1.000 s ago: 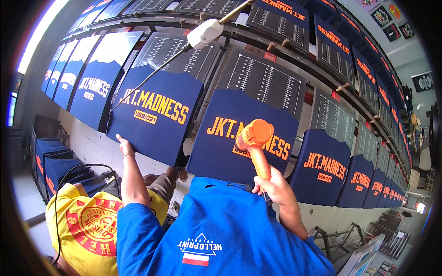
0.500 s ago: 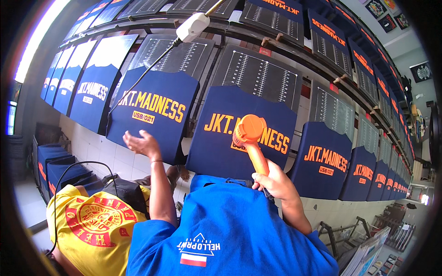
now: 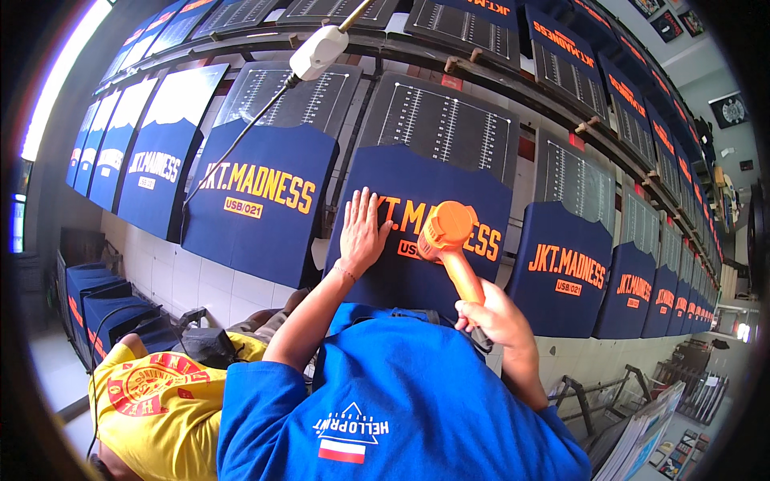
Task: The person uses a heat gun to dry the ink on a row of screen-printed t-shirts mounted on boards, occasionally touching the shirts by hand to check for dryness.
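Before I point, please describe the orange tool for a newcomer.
From the blue shirt, look up to the navy panel directly beyond it. Over it, the right hand grips the orange tool. Unlike the flat printed panels, it has a round, all-orange end.

Orange heat gun [image 3: 452,242], aslant above flat, orange-lettered navy shirt [image 3: 407,230].

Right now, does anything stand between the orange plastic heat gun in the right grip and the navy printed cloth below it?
Nothing visible stands between the heat gun and the navy cloth, though the spot directly under the gun is hidden. The flat left grip is over the cloth's left side, not between.
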`<state>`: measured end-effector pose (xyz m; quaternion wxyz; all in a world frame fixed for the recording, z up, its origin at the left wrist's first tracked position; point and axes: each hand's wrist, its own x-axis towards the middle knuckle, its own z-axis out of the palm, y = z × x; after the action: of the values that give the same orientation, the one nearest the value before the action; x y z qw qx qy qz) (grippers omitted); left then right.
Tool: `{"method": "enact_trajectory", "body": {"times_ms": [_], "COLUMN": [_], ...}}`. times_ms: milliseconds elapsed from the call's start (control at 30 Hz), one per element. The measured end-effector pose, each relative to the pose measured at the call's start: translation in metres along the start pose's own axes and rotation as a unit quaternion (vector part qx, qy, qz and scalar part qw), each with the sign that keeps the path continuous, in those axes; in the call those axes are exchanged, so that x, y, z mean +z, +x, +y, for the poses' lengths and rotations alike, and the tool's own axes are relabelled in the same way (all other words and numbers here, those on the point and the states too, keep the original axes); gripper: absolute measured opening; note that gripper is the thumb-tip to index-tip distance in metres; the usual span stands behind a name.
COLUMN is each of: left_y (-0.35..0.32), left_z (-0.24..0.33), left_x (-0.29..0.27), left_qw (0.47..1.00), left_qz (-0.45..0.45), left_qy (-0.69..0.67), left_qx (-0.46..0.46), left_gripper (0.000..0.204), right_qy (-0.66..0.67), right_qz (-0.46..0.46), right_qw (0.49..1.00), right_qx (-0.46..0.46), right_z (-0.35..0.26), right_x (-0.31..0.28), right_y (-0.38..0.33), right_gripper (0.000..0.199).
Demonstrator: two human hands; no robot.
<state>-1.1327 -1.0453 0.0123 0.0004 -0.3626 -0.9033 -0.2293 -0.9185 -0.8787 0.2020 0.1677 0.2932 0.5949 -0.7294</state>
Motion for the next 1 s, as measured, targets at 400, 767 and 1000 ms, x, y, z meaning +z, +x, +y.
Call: {"method": "enact_trajectory", "body": {"times_ms": [400, 767, 1000], "left_y": [-0.007, 0.026, 0.018], "left_z": [0.007, -0.002, 0.002], "left_x": [-0.001, 0.006, 0.002], "left_qw": [0.998, 0.997, 0.997], "left_qz": [-0.044, -0.042, -0.06], "left_qy": [0.04, 0.067, 0.052], "left_qx": [0.016, 0.021, 0.024], "left_gripper": [0.066, 0.062, 0.061], "right_qy": [0.026, 0.07, 0.093], "right_qz": [0.054, 0.059, 0.079], "right_qw": [0.998, 0.995, 0.992], "right_qx": [-0.013, 0.032, 0.027], "right_z": [0.008, 0.001, 0.005], "right_x": [-0.008, -0.025, -0.03], "right_y": [-0.01, -0.022, -0.034], "right_gripper": [0.035, 0.042, 0.043]}}
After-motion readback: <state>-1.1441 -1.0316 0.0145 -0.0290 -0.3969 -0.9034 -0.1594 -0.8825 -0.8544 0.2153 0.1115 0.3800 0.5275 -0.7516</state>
